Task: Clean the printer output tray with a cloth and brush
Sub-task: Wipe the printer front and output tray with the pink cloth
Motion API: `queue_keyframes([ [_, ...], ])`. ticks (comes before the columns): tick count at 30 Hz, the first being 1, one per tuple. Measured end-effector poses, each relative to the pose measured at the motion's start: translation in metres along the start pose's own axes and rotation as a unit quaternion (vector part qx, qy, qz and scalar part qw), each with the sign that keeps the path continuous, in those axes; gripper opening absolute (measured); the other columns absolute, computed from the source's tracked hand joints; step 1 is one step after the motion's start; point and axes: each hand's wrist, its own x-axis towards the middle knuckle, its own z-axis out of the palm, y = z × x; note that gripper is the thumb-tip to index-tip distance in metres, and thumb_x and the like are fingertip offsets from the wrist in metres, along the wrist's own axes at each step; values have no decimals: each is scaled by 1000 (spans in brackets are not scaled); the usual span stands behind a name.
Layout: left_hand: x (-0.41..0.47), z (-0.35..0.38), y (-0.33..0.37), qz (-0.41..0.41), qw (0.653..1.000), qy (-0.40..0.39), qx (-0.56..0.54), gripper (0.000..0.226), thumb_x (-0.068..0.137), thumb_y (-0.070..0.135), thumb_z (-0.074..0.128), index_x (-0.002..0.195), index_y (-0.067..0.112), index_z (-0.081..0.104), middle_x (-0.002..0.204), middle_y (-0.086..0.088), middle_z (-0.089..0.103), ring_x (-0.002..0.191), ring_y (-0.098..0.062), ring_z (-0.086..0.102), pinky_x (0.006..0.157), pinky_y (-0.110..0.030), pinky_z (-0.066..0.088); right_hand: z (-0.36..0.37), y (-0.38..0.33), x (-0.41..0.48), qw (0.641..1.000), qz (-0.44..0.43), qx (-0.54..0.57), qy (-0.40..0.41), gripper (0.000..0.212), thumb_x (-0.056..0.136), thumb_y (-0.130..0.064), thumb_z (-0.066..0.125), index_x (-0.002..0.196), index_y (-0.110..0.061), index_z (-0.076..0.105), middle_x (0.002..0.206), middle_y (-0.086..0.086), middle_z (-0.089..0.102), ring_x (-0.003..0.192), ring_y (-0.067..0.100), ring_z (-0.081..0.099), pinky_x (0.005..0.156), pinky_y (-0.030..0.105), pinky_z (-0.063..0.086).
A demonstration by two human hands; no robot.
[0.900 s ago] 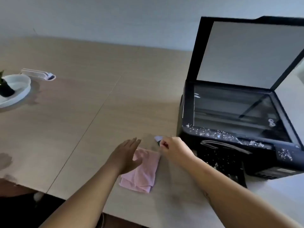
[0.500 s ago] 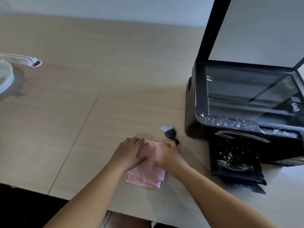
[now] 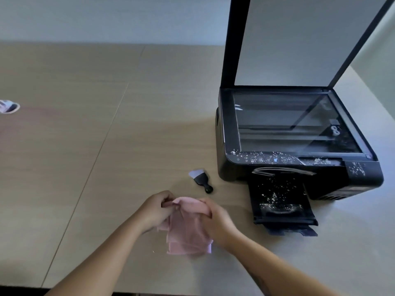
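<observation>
A pink cloth hangs just above the wooden table, held at its top edge by both hands. My left hand pinches its left corner and my right hand grips its right side. A small black brush with pale bristles lies on the table just beyond the cloth. To the right stands a black printer with its scanner lid raised. Its output tray sticks out toward me, speckled with white dust and bits.
The wooden table stretches wide to the left and back. A small white object lies at the far left edge of view. White specks also cover the printer's control panel. The table's near edge runs along the bottom.
My right hand let go of the brush, which now lies on the table. Both hands went to the pink cloth and lifted its top edge. The view shifted closer to the printer.
</observation>
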Motion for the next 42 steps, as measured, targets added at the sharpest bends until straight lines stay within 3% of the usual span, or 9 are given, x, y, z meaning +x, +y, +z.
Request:
queue_keyframes([
  [12,23,-28,130,135,980,-84,-118,21,96,25,60,114,19,68,103,-2,73,88,-18,66,79,-29,51,-103,-58,-56,970,-109,142,166,44,85,0,61,102,-40,66,93,-3,74,89,16,70,71,28,56],
  [17,49,-29,171,207,972,37,-103,20,96,21,51,98,23,70,95,4,74,83,-12,66,78,-31,49,-122,-76,-67,908,-171,23,382,56,76,-10,63,118,-45,47,104,-12,61,87,-1,57,67,21,46],
  [19,62,-24,178,222,968,85,-83,18,96,18,53,95,24,71,93,5,73,83,-14,65,77,-29,50,-117,-78,-55,884,-208,-41,418,61,76,-7,67,123,-38,43,112,-10,56,85,8,59,59,26,49],
  [22,78,-16,186,226,966,121,-31,13,94,26,56,95,28,69,93,4,69,84,-16,61,72,-26,48,-108,-73,-23,873,-232,-179,389,55,75,-5,71,126,-18,55,115,2,60,93,32,63,73,40,52],
  [25,89,-7,190,260,957,126,39,11,94,24,58,100,27,67,100,8,64,93,-11,58,82,-26,45,-98,-55,-1,847,-205,-368,325,57,82,-35,66,134,-16,54,122,3,60,111,29,54,95,39,45],
  [27,96,-2,193,293,943,125,93,15,94,23,57,108,22,65,113,6,62,109,-13,53,96,-29,42,-97,-45,7,824,-214,-404,334,59,86,-55,52,133,-20,54,123,-1,57,118,24,43,102,36,32],
  [30,105,3,199,310,930,115,158,25,97,26,53,119,21,61,129,4,57,126,-14,43,101,-26,33,-101,-43,16,798,-254,-412,360,45,91,-52,46,123,-22,58,124,-2,54,130,28,39,111,42,25],
  [36,122,13,216,315,925,38,210,42,104,25,41,145,17,44,158,1,32,147,-14,21,118,-29,16,-109,-40,14,778,-305,-417,359,31,98,-37,44,116,-24,64,120,-5,63,120,23,56,98,38,42],
  [42,130,26,208,316,914,18,253,52,106,30,33,155,15,23,164,5,10,150,-10,-2,120,-26,2,-104,-45,21,795,-264,-401,370,22,97,-44,44,110,-33,58,112,-10,60,114,20,50,95,37,33],
])
